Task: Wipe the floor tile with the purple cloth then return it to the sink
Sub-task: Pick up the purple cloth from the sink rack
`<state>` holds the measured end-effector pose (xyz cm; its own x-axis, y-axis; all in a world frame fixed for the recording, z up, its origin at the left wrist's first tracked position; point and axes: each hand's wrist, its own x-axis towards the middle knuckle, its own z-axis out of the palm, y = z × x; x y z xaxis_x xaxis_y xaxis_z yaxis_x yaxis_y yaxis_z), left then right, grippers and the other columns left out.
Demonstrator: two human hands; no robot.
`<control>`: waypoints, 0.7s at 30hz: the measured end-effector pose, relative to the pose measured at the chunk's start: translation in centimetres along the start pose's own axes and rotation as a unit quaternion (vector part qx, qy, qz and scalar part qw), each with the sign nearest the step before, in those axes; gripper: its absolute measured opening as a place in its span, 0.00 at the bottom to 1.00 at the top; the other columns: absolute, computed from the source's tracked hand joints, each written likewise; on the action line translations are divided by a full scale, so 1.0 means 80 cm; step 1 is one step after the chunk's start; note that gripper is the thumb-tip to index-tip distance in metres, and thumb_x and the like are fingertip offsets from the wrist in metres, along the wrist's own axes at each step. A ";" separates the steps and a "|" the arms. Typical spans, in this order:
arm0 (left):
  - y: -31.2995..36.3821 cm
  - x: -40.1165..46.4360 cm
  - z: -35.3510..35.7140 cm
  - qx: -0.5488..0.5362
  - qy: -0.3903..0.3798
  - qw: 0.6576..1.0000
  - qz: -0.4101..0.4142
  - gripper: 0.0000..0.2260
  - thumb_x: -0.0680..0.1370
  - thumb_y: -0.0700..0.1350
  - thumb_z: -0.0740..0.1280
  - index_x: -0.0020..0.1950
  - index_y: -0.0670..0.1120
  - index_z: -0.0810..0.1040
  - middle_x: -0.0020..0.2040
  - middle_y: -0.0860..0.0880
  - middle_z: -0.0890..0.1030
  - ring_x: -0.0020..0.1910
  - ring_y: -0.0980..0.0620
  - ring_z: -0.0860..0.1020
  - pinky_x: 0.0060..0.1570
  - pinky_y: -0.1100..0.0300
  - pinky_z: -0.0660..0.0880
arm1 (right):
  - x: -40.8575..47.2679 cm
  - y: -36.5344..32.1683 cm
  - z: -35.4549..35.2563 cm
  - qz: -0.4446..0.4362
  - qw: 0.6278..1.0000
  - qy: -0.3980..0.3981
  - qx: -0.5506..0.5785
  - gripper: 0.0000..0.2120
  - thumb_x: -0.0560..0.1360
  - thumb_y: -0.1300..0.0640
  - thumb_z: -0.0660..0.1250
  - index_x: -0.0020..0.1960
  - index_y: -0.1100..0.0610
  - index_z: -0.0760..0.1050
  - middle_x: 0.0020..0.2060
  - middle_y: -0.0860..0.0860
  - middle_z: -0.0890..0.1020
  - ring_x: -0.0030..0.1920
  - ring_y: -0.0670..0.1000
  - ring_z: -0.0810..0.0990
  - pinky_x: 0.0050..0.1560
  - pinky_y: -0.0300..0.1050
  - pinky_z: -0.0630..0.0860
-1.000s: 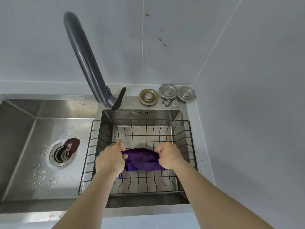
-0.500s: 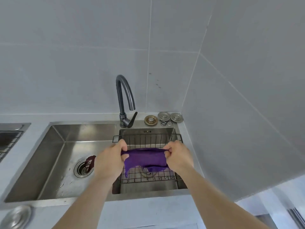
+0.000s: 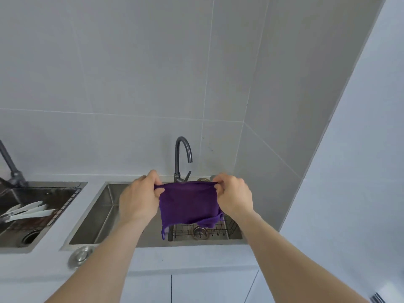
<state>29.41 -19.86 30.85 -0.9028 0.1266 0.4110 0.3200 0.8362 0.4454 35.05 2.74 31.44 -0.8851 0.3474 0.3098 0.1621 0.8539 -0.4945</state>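
Both hands, left hand (image 3: 140,199) and right hand (image 3: 232,196), pinch the top corners of the purple cloth (image 3: 189,203), which hangs spread above the stainless steel sink (image 3: 102,215) (open air around its lower edge), over the black wire rack (image 3: 218,229).

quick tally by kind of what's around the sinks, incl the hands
purple cloth: 1
hands: 2, left hand and right hand, both gripping the cloth
sink basins: 2, one under the cloth, one at far left
faucets: 2, and
wire rack: 1
loose round stopper: 1
total: 9
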 end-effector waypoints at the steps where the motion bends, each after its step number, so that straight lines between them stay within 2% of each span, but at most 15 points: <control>1: 0.003 -0.006 -0.011 -0.002 0.008 1.000 0.001 0.04 0.79 0.48 0.68 0.48 0.52 0.73 0.43 0.52 0.80 0.43 0.47 0.78 0.39 0.50 0.76 | -0.008 -0.005 -0.008 -0.003 1.000 0.002 -0.001 0.11 0.81 0.58 0.62 0.57 0.48 0.80 0.51 0.50 0.86 0.51 0.58 0.81 0.43 0.47 0.73; 6: 0.030 -0.033 -0.054 -0.005 0.041 0.999 0.002 0.03 0.79 0.46 0.68 0.48 0.50 0.76 0.44 0.53 0.77 0.45 0.49 0.73 0.41 0.54 0.67 | -0.042 -0.014 -0.046 -0.008 1.000 0.025 0.000 0.08 0.80 0.55 0.63 0.56 0.47 0.79 0.51 0.50 0.86 0.51 0.59 0.81 0.44 0.47 0.72; 11: 0.062 -0.060 -0.066 -0.006 0.028 1.000 -0.010 0.03 0.80 0.48 0.68 0.49 0.52 0.74 0.46 0.52 0.83 0.43 0.47 0.76 0.40 0.54 0.69 | -0.068 0.010 -0.085 -0.007 1.000 0.027 -0.001 0.04 0.79 0.51 0.66 0.51 0.50 0.79 0.49 0.49 0.84 0.51 0.58 0.81 0.45 0.47 0.72; 17: 0.129 -0.095 -0.053 -0.005 0.009 1.000 0.002 0.03 0.80 0.49 0.67 0.48 0.54 0.74 0.47 0.52 0.84 0.46 0.43 0.79 0.41 0.54 0.71 | -0.096 0.074 -0.131 0.007 1.000 0.010 -0.007 0.04 0.81 0.51 0.64 0.53 0.49 0.76 0.48 0.51 0.84 0.51 0.59 0.81 0.48 0.51 0.78; 21: 0.181 -0.125 -0.034 -0.009 -0.008 1.000 0.002 0.05 0.79 0.50 0.68 0.47 0.56 0.73 0.48 0.53 0.84 0.46 0.43 0.79 0.43 0.52 0.73 | -0.118 0.128 -0.168 0.009 1.000 -0.005 -0.012 0.05 0.81 0.54 0.63 0.55 0.50 0.76 0.48 0.51 0.85 0.51 0.60 0.80 0.49 0.50 0.77</control>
<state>43.83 -10.48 35.39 -0.9057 0.1385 0.4007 0.3288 0.8261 0.4577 50.94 13.42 34.39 -0.8860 0.3595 0.2929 0.1885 0.8563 -0.4809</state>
